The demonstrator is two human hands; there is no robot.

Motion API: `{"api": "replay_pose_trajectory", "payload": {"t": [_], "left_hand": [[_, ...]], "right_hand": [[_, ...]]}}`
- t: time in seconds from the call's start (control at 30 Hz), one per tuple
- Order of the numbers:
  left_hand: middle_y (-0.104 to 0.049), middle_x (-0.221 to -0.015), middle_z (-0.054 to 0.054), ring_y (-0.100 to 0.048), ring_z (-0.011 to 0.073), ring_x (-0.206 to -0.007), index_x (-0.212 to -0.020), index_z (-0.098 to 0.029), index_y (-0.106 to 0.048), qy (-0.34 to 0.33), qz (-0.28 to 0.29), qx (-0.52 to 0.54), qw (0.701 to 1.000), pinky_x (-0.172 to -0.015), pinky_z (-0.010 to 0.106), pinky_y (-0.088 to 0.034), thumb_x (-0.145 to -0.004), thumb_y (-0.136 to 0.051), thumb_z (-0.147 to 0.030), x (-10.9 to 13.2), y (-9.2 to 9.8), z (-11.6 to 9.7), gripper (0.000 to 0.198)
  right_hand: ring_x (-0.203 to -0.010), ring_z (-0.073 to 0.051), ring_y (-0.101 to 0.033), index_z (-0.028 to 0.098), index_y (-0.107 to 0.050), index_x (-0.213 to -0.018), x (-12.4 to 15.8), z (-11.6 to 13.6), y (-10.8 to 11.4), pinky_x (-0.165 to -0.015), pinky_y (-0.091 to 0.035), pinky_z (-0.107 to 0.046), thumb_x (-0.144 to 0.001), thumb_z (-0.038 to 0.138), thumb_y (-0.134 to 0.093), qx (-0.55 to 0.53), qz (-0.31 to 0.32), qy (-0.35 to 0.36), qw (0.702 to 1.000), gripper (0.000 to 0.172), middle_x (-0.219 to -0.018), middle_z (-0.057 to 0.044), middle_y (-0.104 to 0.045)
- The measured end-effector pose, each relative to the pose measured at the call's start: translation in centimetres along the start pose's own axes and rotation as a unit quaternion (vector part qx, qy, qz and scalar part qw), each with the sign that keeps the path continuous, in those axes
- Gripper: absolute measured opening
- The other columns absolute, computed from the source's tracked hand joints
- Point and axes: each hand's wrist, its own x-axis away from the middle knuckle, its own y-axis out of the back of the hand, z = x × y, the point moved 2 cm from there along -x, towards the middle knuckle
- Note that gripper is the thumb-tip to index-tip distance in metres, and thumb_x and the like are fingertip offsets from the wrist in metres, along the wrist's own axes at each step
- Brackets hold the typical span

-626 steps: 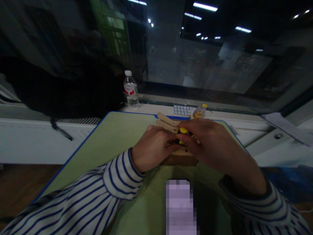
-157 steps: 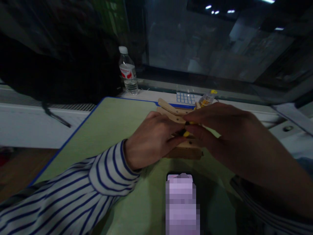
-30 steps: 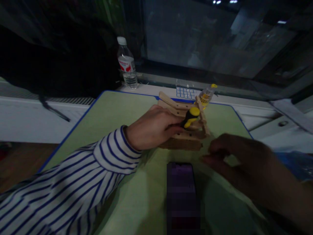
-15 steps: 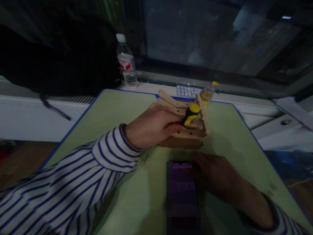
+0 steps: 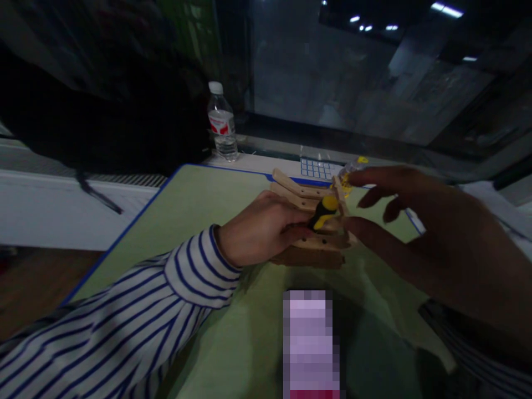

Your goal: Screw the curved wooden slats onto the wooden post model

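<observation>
My left hand [image 5: 266, 228] is closed around a black and yellow screwdriver [image 5: 325, 210], whose handle tilts up to the right; its tip is hidden. Behind and beneath that hand is a small wooden slatted frame [image 5: 326, 242] with round holes, and a darker brown wooden piece [image 5: 310, 259] lies along its near side. My right hand [image 5: 419, 227] is raised at the right of the frame, fingers apart and curved, with nothing seen in it. In front lies a phone [image 5: 310, 338] with a lit, pixelated screen.
A green table [image 5: 224, 343] with blue edging bears these things. On the white sill behind it stands a water bottle [image 5: 223, 124]. A small yellow-capped bottle [image 5: 351, 169] and a blue grid sheet [image 5: 318, 168] are behind the frame. Dark cloth [image 5: 124, 111] hangs at the left.
My right hand has left the phone's upper edge and risen up and right beside the wooden frame. The phone screen has turned brighter. My left hand still holds the screwdriver.
</observation>
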Motion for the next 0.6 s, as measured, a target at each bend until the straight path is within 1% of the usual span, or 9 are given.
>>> {"api": "replay_pose_trajectory", "payload": {"t": [0.03, 0.13, 0.2, 0.27, 0.33, 0.4, 0.5, 0.6], "left_hand": [[-0.073, -0.088, 0.001, -0.066, 0.0141, -0.083, -0.100, -0.022, -0.071, 0.000, 0.001, 0.008, 1.000, -0.076, 0.025, -0.045, -0.091, -0.058, -0.019, 0.0, 0.0, 0.0, 0.017], [-0.073, -0.097, 0.001, -0.066, 0.0147, -0.091, -0.101, -0.023, -0.070, 0.002, 0.003, 0.023, 1.000, -0.080, 0.025, -0.045, -0.091, -0.058, -0.018, 0.0, 0.0, -0.1, 0.016], [-0.073, -0.094, 0.002, -0.066, 0.0155, -0.089, -0.096, -0.020, -0.070, 0.006, 0.008, 0.018, 1.000, -0.079, 0.026, -0.045, -0.091, -0.058, -0.020, 0.0, 0.1, -0.2, 0.013], [-0.072, -0.085, 0.003, -0.066, 0.0165, -0.084, -0.090, -0.018, -0.070, 0.015, 0.017, 0.001, 1.000, -0.076, 0.028, -0.045, -0.091, -0.058, -0.022, 0.0, 0.1, -0.3, 0.013], [-0.071, -0.080, 0.003, -0.065, 0.0171, -0.080, -0.088, -0.016, -0.069, 0.025, 0.019, -0.016, 0.999, -0.074, 0.030, -0.044, -0.091, -0.058, -0.024, 0.1, 0.0, -0.4, 0.014], [-0.071, -0.082, 0.003, -0.065, 0.0177, -0.080, -0.092, -0.016, -0.069, 0.035, -0.002, -0.020, 0.999, -0.075, 0.031, -0.044, -0.091, -0.060, -0.030, 0.2, -0.1, -0.5, 0.017], [-0.073, -0.088, 0.003, -0.066, 0.0189, -0.084, -0.095, -0.017, -0.070, 0.044, -0.057, -0.009, 0.997, -0.078, 0.033, -0.045, -0.086, -0.066, -0.038, 0.4, -0.5, -0.7, 0.024], [-0.072, -0.081, 0.002, -0.066, 0.0179, -0.078, -0.091, -0.018, -0.072, 0.054, -0.091, -0.005, 0.994, -0.077, 0.033, -0.044, -0.085, -0.068, -0.036, 0.7, -0.8, -0.7, 0.020]], "right_hand": [[-0.100, -0.020, -0.066, 0.022, -0.055, -0.123, -0.6, 0.0, -0.2, -0.084, -0.055, -0.031, -0.091, 0.035, -0.056, -0.003, 0.004, 0.003, 1.000, 0.034, -0.114, -0.005, -0.067], [-0.100, -0.020, -0.068, 0.026, -0.061, -0.116, -1.4, 0.0, -1.1, -0.088, -0.055, -0.034, -0.092, 0.033, -0.055, -0.039, 0.032, 0.018, 0.999, 0.025, -0.117, 0.000, -0.068], [-0.099, -0.019, -0.068, 0.026, -0.064, -0.111, -1.4, 0.1, -1.5, -0.089, -0.054, -0.033, -0.092, 0.029, -0.055, -0.061, 0.048, 0.026, 0.997, 0.020, -0.115, 0.001, -0.070], [-0.099, -0.018, -0.068, 0.025, -0.064, -0.109, -1.4, 0.1, -1.6, -0.090, -0.054, -0.031, -0.092, 0.025, -0.056, -0.061, 0.050, 0.032, 0.996, 0.020, -0.114, 0.001, -0.071], [-0.100, -0.017, -0.068, 0.025, -0.064, -0.109, -1.4, 0.0, -1.6, -0.089, -0.055, -0.030, -0.091, 0.022, -0.056, -0.055, 0.046, 0.032, 0.997, 0.020, -0.115, 0.001, -0.071], [-0.100, -0.017, -0.068, 0.026, -0.062, -0.110, -1.5, 0.0, -1.7, -0.086, -0.056, -0.030, -0.093, 0.022, -0.052, -0.052, 0.053, 0.022, 0.997, 0.021, -0.116, 0.001, -0.070], [-0.096, -0.018, -0.069, 0.029, -0.061, -0.112, -1.6, -0.2, -1.7, -0.080, -0.059, -0.029, -0.095, 0.024, -0.045, -0.046, 0.059, 0.008, 0.997, 0.023, -0.116, 0.002, -0.070], [-0.089, -0.017, -0.071, 0.032, -0.062, -0.107, -1.6, -0.3, -1.9, -0.070, -0.058, -0.027, -0.095, 0.026, -0.047, -0.052, 0.059, -0.003, 0.997, 0.021, -0.113, 0.005, -0.072]]}}
